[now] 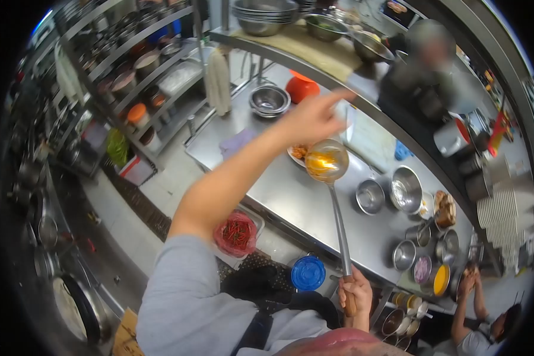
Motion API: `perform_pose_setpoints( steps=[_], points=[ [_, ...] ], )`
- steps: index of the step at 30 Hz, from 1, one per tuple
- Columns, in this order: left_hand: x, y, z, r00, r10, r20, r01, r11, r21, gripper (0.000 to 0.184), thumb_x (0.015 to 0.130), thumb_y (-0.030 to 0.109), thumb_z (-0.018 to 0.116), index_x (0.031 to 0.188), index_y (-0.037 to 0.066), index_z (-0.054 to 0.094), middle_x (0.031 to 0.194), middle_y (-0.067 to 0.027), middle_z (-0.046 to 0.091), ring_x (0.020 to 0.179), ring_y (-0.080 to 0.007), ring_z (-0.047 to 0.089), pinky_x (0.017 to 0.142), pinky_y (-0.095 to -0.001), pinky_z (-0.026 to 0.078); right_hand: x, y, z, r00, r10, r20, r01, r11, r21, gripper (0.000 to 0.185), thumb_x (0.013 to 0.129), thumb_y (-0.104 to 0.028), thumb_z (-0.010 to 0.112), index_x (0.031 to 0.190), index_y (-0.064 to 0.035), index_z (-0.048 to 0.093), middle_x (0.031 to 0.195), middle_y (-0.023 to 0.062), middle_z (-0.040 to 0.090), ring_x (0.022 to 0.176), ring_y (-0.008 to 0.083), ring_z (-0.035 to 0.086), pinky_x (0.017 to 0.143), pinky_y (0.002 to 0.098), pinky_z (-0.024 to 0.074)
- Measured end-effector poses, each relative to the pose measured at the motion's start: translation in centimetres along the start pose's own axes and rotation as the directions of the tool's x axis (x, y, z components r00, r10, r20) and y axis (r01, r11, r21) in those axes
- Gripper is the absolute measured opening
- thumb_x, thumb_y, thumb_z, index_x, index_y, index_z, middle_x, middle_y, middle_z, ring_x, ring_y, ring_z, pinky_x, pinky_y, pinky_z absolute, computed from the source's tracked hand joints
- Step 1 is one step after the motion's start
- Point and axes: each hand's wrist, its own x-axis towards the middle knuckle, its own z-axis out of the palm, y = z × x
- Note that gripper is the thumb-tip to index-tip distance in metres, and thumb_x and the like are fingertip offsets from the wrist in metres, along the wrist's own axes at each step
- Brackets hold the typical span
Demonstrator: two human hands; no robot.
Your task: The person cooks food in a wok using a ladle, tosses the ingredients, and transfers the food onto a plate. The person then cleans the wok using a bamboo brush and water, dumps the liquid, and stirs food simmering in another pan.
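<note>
My left hand (pixel 317 118) reaches out over the steel worktable (pixel 291 202), its index finger stretched toward the shelf edge. It is slightly blurred and nothing shows in it. My right hand (pixel 356 292), low in the view, is closed around the wooden handle of a long metal ladle (pixel 339 228). Orange-yellow sauce coats the ladle's round bowl, which is over the table just below my left hand. Partly hidden behind that bowl is a plate with reddish-brown food (pixel 298 152). Left of my forearm lies a purple cloth (pixel 237 142).
Metal bowls (pixel 370 196) stand along the table's right part. A raised shelf (pixel 314 50) crosses above the far side. A red bag of chillies (pixel 237 233) and a blue lidded bucket (pixel 308 273) sit below the near edge. A co-worker's hands (pixel 469 282) are at right; another person (pixel 424 77) stands beyond.
</note>
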Motion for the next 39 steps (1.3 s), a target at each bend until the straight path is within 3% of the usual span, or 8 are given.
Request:
perform_pose_setpoints(
  steps=[5, 11, 13, 17, 27, 31, 34, 39],
  points=[
    [-22.4, -9.0, 8.1, 0.625, -0.715, 0.313, 0.779, 0.542, -0.317, 0.019, 0.087, 0.022, 0.060, 0.096, 0.005, 0.065, 0.063, 0.0009, 0.055, 0.051, -0.0069, 0.051, 0.042, -0.0214, 0.037, -5.5, 0.6, -1.3, 0.998, 0.035, -0.044, -0.033, 0.999, 0.034, 0.069, 0.069, 0.003, 0.058, 0.135, 0.0054, 0.039, 0.076, 0.0149, 0.056, 0.045, 0.0182, 0.052, 0.035, 0.0270, 0.0421],
    [-36.4, -12.4, 15.8, -0.309, -0.720, 0.622, 0.364, 0.515, 0.776, 0.051, 0.075, 0.032, 0.063, 0.118, 0.004, 0.059, 0.103, -0.0191, 0.067, 0.093, -0.0310, 0.065, 0.082, -0.0443, 0.049, -14.2, 2.9, -2.3, 0.969, 0.040, -0.245, 0.005, 0.984, 0.181, 0.068, 0.069, 0.003, 0.063, 0.134, -0.0012, 0.044, 0.078, 0.0131, 0.059, 0.047, 0.0176, 0.055, 0.036, 0.0277, 0.0422],
    [-30.4, -10.4, 16.8, 0.232, -0.621, 0.748, 0.262, 0.781, 0.567, 0.055, 0.077, 0.031, 0.065, 0.123, 0.002, 0.056, 0.099, -0.0173, 0.068, 0.089, -0.0267, 0.066, 0.079, -0.0411, 0.051, -17.3, 5.1, -2.5, 0.963, -0.011, -0.268, 0.097, 0.946, 0.311, 0.068, 0.069, 0.005, 0.060, 0.135, 0.0006, 0.042, 0.075, 0.0158, 0.055, 0.042, 0.0186, 0.052, 0.035, 0.0269, 0.0403],
    [-21.6, -14.1, 21.9, 0.469, -0.547, 0.694, 0.054, 0.802, 0.595, 0.039, 0.080, 0.024, 0.060, 0.110, -0.001, 0.060, 0.093, -0.0218, 0.067, 0.081, -0.0337, 0.066, 0.071, -0.0406, 0.052, -24.1, 11.9, -2.8, 0.873, -0.111, -0.475, 0.324, 0.860, 0.394, 0.072, 0.072, 0.003, 0.065, 0.139, -0.0033, 0.039, 0.080, 0.0135, 0.056, 0.050, 0.0145, 0.055, 0.039, 0.0258, 0.0440],
    [-25.6, -1.1, 48.4, -0.316, -0.201, 0.927, -0.379, 0.923, 0.070, 0.038, 0.086, 0.018, 0.060, 0.117, -0.004, 0.057, 0.098, -0.0186, 0.067, 0.078, -0.0242, 0.067, 0.067, -0.0339, 0.052, -38.5, 28.2, 6.6, -0.094, 0.020, -0.995, 0.940, 0.331, -0.082, 0.070, 0.078, 0.001, 0.061, 0.141, 0.0032, 0.031, 0.082, 0.0116, 0.058, 0.049, 0.0143, 0.054, 0.037, 0.0260, 0.0431],
    [-30.8, 2.8, 59.3, -0.326, -0.037, 0.945, -0.208, 0.978, -0.033, 0.040, 0.091, 0.011, 0.055, 0.129, 0.002, 0.048, 0.094, -0.0115, 0.065, 0.064, -0.0158, 0.064, 0.050, -0.0278, 0.048, -47.0, 33.3, 6.7, -0.648, 0.305, -0.698, 0.666, 0.671, -0.326, 0.064, 0.076, -0.002, 0.062, 0.136, -0.0004, 0.040, 0.074, 0.0097, 0.060, 0.045, 0.0129, 0.052, 0.035, 0.0268, 0.0411],
    [-35.9, 1.9, 65.7, -0.352, -0.056, 0.934, 0.018, 0.998, 0.067, 0.039, 0.091, 0.012, 0.055, 0.128, 0.003, 0.049, 0.091, -0.0111, 0.064, 0.067, -0.0171, 0.064, 0.051, -0.0283, 0.049, -56.8, 39.4, 3.3, -0.860, 0.245, -0.447, 0.105, 0.944, 0.314, 0.057, 0.076, -0.002, 0.059, 0.131, 0.0024, 0.044, 0.087, 0.0197, 0.066, 0.065, 0.0304, 0.064, 0.055, 0.0414, 0.0516],
    [-37.6, -18.6, 70.7, -0.525, 0.055, 0.849, -0.653, 0.615, -0.443, 0.033, 0.081, 0.024, 0.063, 0.109, 0.006, 0.062, 0.096, -0.0137, 0.066, 0.094, -0.0287, 0.061, 0.078, -0.0412, 0.051, -72.0, 46.9, 0.5, -0.824, 0.239, -0.513, -0.371, 0.457, 0.808, 0.030, 0.084, -0.004, 0.049, 0.111, 0.0013, 0.060, 0.102, 0.0231, 0.065, 0.099, 0.0377, 0.063, 0.086, 0.0485, 0.0507]
  ],
)
